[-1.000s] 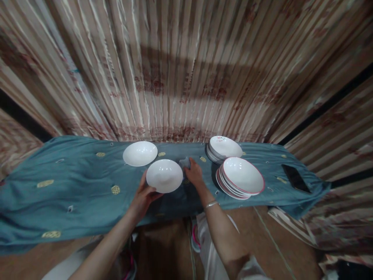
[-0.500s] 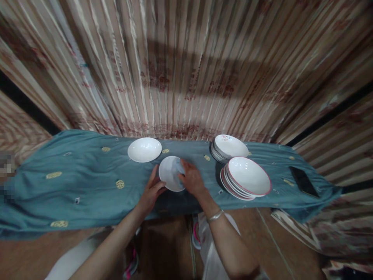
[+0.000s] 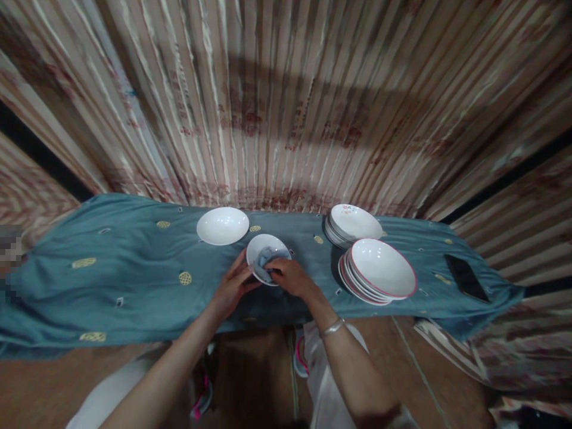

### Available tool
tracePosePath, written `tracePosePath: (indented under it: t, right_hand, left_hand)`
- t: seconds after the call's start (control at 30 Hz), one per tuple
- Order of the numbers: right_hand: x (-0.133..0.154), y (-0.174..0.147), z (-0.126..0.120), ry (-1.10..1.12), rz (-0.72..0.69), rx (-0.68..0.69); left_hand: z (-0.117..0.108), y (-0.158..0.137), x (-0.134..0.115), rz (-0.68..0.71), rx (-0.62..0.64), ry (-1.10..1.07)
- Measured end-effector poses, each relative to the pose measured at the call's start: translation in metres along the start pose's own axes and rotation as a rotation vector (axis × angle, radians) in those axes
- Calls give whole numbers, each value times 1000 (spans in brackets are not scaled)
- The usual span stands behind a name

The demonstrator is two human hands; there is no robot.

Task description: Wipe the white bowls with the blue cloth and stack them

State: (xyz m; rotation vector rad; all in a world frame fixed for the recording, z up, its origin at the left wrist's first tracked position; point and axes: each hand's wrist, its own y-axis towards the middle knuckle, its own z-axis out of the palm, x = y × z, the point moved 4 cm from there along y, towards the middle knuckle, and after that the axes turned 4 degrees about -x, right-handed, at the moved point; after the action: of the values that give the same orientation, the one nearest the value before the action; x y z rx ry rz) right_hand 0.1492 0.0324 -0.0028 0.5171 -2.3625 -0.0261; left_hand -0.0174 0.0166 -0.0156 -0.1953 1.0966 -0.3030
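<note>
A small white bowl [image 3: 277, 245] is held over the front middle of the cloth-covered table, its inside facing me. My left hand [image 3: 232, 286] grips its left rim, thumb at the near edge and fingers around the outside. Inside the bowl, my right hand [image 3: 290, 277] presses a bunched blue-grey cloth [image 3: 264, 262] against the surface, fingers closed on it. Just behind and to the left sits a wider white plate [image 3: 222, 226], shallow and glossy, touched by neither hand.
To the right stand a stack of red-rimmed bowls [image 3: 382, 271] and, behind it, a stack of flower-patterned dishes [image 3: 355, 223]. A black phone [image 3: 466, 277] lies at the table's right end. A pleated curtain [image 3: 277, 119] hangs behind the teal tablecloth [image 3: 147, 268].
My right hand with the cloth has moved from the bowl's right rim down and left into its middle. The bowl has tilted, showing more of its inside.
</note>
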Motion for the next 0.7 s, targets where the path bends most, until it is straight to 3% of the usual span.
tracePosePath:
  t: [0.13, 0.33, 0.47, 0.7]
  right_hand:
    - [9, 4, 4, 214, 30, 0]
    - [24, 12, 9, 375, -85, -167]
    - [23, 18, 11, 255, -140, -245]
    - [20, 19, 4, -150, -55, -276]
  left_hand:
    - [-1, 3, 1, 0, -11, 19]
    - [4, -1, -1, 21, 3, 54]
    - [7, -4, -3, 48, 25, 83]
    - [7, -4, -3, 48, 37, 130]
